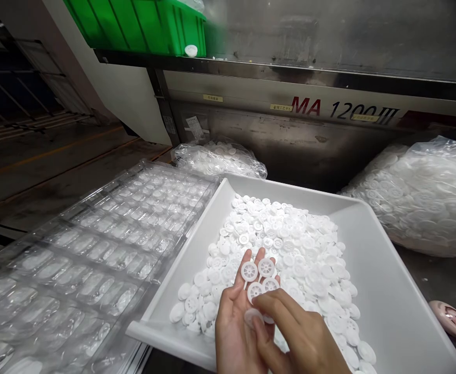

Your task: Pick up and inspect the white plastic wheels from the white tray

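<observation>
My left hand (pixel 235 327) is palm up above the front of the tray, with several white plastic spoked wheels (pixel 265 267) stacked against its fingers. My right hand (pixel 294 332) crosses over it from the lower right. Its fingertips pinch one more white wheel (pixel 253 317) just above my left palm. Beneath both hands lies a heap of loose white wheels and discs (pixel 290 244) in a shallow white tray (pixel 383 280). The hands hide the tray's near middle.
A clear plastic blister tray (pixel 95 259) with many moulded pockets lies to the left. Clear bags of white parts sit at the back (pixel 218 158) and right (pixel 418 197). Behind is a steel machine marked MA 1200 III (pixel 344 107), with a green crate (pixel 142 21) above.
</observation>
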`<action>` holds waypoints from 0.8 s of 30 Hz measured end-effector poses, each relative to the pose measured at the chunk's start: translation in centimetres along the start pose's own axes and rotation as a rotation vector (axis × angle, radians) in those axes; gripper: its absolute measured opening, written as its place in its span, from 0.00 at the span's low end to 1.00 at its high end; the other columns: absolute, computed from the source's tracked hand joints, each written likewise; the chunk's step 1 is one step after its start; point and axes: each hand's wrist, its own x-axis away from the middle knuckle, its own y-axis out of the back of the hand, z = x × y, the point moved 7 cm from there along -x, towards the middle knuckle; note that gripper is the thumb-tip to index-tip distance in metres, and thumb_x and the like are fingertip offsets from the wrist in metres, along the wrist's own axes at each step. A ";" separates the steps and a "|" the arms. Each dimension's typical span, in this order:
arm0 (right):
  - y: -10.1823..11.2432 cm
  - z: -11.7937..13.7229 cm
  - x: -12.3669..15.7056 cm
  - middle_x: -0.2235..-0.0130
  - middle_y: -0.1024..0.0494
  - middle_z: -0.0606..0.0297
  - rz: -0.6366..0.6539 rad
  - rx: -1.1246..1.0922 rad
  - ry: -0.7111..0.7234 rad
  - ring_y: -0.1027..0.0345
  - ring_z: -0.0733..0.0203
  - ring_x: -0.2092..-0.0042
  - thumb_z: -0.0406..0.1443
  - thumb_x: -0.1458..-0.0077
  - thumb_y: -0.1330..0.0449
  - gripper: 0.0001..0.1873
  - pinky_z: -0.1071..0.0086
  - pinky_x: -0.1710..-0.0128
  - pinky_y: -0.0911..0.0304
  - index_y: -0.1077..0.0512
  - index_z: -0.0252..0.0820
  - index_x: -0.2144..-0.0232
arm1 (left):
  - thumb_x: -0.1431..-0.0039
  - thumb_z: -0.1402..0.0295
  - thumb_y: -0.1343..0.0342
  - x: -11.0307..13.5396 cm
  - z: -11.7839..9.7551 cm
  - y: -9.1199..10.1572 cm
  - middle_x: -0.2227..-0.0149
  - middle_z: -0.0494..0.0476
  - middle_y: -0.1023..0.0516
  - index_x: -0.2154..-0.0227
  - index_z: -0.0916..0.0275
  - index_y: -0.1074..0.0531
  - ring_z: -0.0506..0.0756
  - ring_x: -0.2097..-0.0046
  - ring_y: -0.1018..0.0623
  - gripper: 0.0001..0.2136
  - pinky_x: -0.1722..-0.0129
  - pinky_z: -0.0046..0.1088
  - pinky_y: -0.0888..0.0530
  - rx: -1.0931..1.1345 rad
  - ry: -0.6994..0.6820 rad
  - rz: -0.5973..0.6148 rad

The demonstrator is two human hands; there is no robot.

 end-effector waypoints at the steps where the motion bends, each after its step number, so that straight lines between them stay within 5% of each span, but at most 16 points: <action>1: 0.0 -0.2 0.0 0.70 0.28 0.64 -0.001 -0.021 -0.013 0.34 0.68 0.78 0.27 0.43 0.50 0.09 0.76 0.83 0.40 0.32 0.39 0.62 | 0.41 0.66 0.54 0.0 0.0 0.0 0.42 0.50 0.33 0.45 0.53 0.37 0.55 0.40 0.37 0.20 0.39 0.32 0.48 0.005 -0.015 -0.009; 8: 0.2 -0.8 0.2 0.64 0.27 0.61 0.061 0.017 -0.010 0.39 0.70 0.80 0.30 0.40 0.48 0.09 0.74 0.83 0.43 0.29 0.42 0.61 | 0.44 0.64 0.54 -0.4 0.1 0.1 0.44 0.57 0.31 0.47 0.58 0.33 0.60 0.42 0.34 0.21 0.38 0.42 0.48 0.050 -0.074 -0.024; 13: 0.6 -0.3 0.2 0.66 0.29 0.61 0.078 0.046 0.069 0.40 0.69 0.80 0.29 0.43 0.45 0.12 0.73 0.83 0.45 0.31 0.40 0.56 | 0.44 0.64 0.53 -0.5 0.0 0.4 0.44 0.56 0.31 0.45 0.56 0.37 0.59 0.42 0.33 0.22 0.40 0.39 0.44 0.036 -0.050 -0.070; 24: 0.3 -0.3 0.5 0.71 0.31 0.64 0.123 0.123 0.161 0.51 0.70 0.83 0.30 0.45 0.42 0.04 0.72 0.86 0.53 0.30 0.42 0.65 | 0.43 0.65 0.54 -0.3 -0.2 0.7 0.45 0.56 0.30 0.47 0.58 0.34 0.60 0.43 0.33 0.20 0.39 0.41 0.47 0.044 -0.061 -0.089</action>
